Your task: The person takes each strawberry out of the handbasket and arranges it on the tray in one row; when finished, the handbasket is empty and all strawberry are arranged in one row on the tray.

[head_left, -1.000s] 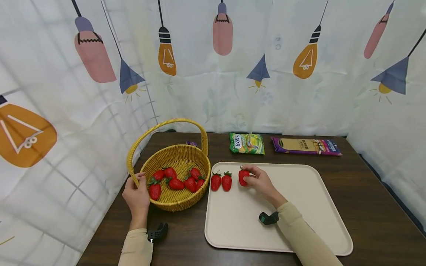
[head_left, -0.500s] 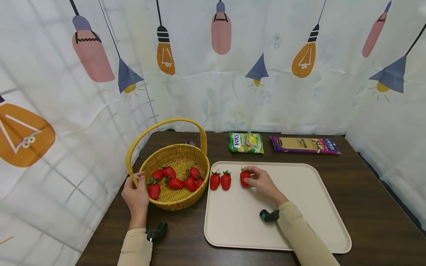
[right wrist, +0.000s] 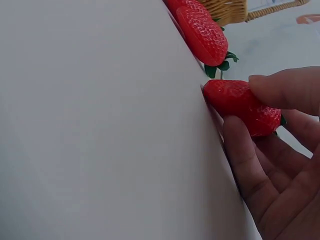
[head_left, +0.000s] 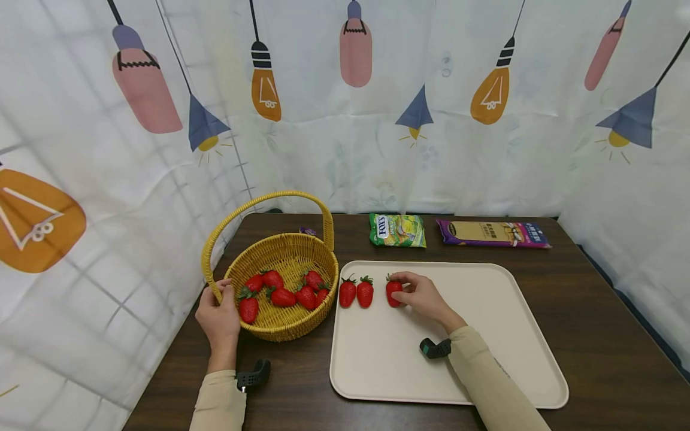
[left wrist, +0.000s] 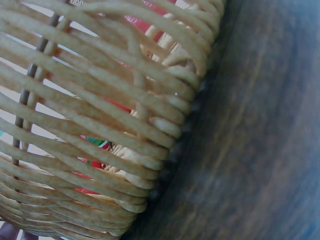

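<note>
A strawberry (head_left: 393, 293) is pinched between the thumb and fingers of my right hand (head_left: 423, 298), over the upper left part of the beige tray (head_left: 399, 371). In the right wrist view this strawberry (right wrist: 240, 102) touches or nearly touches the tray surface. Two more strawberries, one (head_left: 347, 293) at the tray's left edge and another (head_left: 365, 293) beside it, lie with leaves pointing away. My left hand (head_left: 219, 314) grips the yellow woven basket (head_left: 280, 332) at its left rim, by the handle's base. Several strawberries (head_left: 283, 297) lie inside. The left wrist view shows only close basket weave (left wrist: 90, 100).
Behind the tray lie a green candy bag (head_left: 398, 230) and a long purple-and-gold packet (head_left: 493, 234). A small purple wrapper (head_left: 308, 231) shows behind the basket. A printed curtain (head_left: 345, 149) borders the dark wooden table (head_left: 291, 395) at the back and sides.
The right hand and its strawberry have shifted only slightly over the tray. The left hand keeps its hold on the basket. The whole view has drifted slightly.
</note>
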Available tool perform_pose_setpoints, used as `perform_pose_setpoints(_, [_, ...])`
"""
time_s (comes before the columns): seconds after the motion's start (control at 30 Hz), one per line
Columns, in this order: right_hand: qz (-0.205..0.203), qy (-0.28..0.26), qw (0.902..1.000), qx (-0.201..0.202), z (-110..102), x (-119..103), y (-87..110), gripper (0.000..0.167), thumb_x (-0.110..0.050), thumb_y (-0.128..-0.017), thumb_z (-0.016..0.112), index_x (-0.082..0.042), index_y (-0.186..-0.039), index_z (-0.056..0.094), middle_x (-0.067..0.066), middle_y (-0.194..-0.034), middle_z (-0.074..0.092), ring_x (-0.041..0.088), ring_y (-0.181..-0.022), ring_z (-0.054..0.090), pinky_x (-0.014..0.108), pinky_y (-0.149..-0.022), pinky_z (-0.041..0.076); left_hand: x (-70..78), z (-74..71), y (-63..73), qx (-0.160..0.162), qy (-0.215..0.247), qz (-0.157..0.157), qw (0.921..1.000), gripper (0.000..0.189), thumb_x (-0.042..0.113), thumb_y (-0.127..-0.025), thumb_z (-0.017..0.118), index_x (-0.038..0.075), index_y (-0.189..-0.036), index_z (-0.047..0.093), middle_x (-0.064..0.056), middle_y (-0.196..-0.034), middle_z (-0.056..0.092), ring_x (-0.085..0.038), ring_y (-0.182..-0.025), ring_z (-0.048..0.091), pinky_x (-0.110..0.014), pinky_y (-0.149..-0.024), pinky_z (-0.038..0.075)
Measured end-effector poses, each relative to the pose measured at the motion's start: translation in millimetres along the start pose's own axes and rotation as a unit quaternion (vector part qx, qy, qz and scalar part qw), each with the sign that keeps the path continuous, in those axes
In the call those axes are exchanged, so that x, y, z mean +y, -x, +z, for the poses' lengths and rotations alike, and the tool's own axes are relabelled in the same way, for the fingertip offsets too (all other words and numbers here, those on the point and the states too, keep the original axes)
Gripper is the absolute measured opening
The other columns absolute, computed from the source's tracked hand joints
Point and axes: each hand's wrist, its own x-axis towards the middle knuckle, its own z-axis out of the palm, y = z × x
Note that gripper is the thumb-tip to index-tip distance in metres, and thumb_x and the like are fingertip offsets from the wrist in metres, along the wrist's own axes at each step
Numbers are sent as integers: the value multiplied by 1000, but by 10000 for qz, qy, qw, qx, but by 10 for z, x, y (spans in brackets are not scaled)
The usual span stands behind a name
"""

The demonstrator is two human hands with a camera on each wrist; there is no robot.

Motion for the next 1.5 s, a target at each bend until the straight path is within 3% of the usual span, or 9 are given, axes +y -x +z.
perform_pose_setpoints(0.13, [65,73,9999,92,6,1,9,36,-10,-86,72,-10,-122,67,12,-116,66,20,-86,63,30,-66,53,10,4,-1,-44,23,25,10000,21,11,-95,57,-8,-94,67,-11,-95,68,-7,-70,48,-24,-65,33])
perform_pose_setpoints(0.37, [24,231,9991,352,40,11,3,34,-9,-84,74,-14,-117,70,8,-114,67,21,-87,63,31,-65,53,8,6,3,-19,63,-29,10000,21,11,-96,58,-7,-96,68,-10,-94,68,-7,-72,49,-23,-66,34])
perform_pose_setpoints(0.53, [36,245,9990,381,72,34,-22,35,-10,-83,76,-15,-117,70,7,-109,70,19,-86,66,31,-65,52,0,6,2,1,88,-20,10000,19,11,-95,57,-5,-94,68,-18,-99,68,-7,-72,50,-23,-66,34])
perform_pose_setpoints(1.07, [-213,325,9988,284,155,-31,7,37,-8,-84,75,-12,-121,68,6,-113,69,18,-91,68,27,-71,54,11,-3,4,-51,33,-114,9999,24,15,-96,57,-6,-95,67,-18,-102,68,-7,-77,51,-24,-69,34])
perform_pose_setpoints(1.5, [-168,311,9992,179,179,-31,3,36,-8,-85,74,-11,-120,68,7,-116,69,18,-91,68,27,-72,54,1,2,1,-10,34,-113,9999,22,13,-96,57,-6,-95,67,-17,-100,68,-6,-77,52,-24,-68,34])
